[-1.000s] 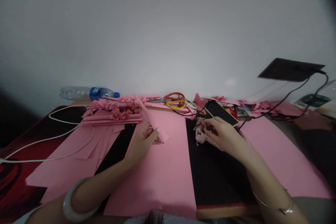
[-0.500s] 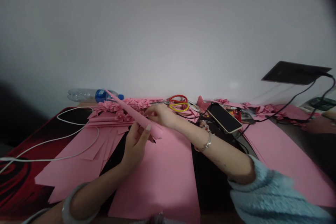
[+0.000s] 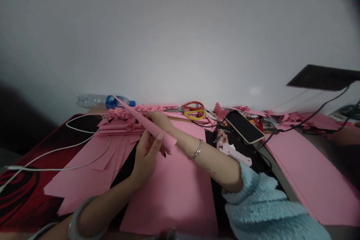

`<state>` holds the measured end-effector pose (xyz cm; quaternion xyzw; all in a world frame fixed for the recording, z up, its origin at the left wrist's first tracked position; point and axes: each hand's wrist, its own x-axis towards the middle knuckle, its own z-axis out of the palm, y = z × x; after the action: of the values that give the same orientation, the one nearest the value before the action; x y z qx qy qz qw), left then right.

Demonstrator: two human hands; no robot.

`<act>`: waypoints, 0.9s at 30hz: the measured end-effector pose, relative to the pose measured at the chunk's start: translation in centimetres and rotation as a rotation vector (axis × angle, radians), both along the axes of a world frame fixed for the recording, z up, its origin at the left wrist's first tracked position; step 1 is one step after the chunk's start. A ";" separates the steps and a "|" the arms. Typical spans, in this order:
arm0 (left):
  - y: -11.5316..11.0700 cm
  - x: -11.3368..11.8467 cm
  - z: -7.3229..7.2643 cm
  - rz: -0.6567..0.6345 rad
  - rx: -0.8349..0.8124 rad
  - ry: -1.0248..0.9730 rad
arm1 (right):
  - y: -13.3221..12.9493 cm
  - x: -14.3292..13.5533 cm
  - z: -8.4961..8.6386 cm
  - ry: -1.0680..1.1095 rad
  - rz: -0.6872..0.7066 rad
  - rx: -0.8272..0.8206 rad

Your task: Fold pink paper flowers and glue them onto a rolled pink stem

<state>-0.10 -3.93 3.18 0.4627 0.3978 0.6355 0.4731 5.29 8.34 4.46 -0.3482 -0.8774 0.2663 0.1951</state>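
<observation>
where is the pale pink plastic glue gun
In the head view, right of centre, the glue gun lies between the right forearm and the black-screened phone.

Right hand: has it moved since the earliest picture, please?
Yes, leftward: the right hand was right of the scissors; now it is left of their handles, beyond the rolled pink paper.
</observation>
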 end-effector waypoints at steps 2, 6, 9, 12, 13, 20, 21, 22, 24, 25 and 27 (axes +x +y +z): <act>0.1 0.0 0.0 0.001 -0.017 -0.011 | 0.2 1.3 0.3 -0.002 -0.079 0.035; 0.3 -0.1 -0.2 -0.001 -0.066 -0.020 | -0.4 5.6 1.9 0.031 -0.195 0.098; 0.4 0.0 -0.5 -0.022 -0.102 -0.036 | -1.7 9.3 3.3 0.115 -0.311 0.087; 0.6 0.1 -0.8 -0.067 -0.152 -0.051 | -3.5 12.4 3.8 0.327 -0.389 -0.141; 0.6 0.2 -1.0 -0.094 -0.170 -0.053 | -4.2 13.3 3.8 0.403 -0.388 -0.256; 0.5 0.8 -1.2 -0.256 -0.276 -0.012 | -8.6 16.1 1.5 0.812 -0.375 -0.785; 0.5 0.8 -1.2 -0.266 -0.293 -0.001 | -9.1 16.1 1.0 0.825 -0.393 -0.790; 0.5 0.8 -1.2 -0.272 -0.308 0.008 | -9.5 16.0 0.5 0.847 -0.410 -0.776; 0.5 0.9 -1.3 -0.276 -0.335 0.025 | -10.2 15.8 -0.5 0.855 -0.433 -0.741; 0.5 0.9 -1.3 -0.281 -0.346 0.035 | -10.5 15.8 -1.0 0.850 -0.442 -0.711; 0.6 1.0 -1.3 -0.294 -0.359 0.052 | -11.0 15.6 -1.7 0.817 -0.461 -0.619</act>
<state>0.88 -3.33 1.83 0.4403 0.4447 0.4669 0.6248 20.92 -2.63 2.80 -0.4405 -0.5126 0.5750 0.4610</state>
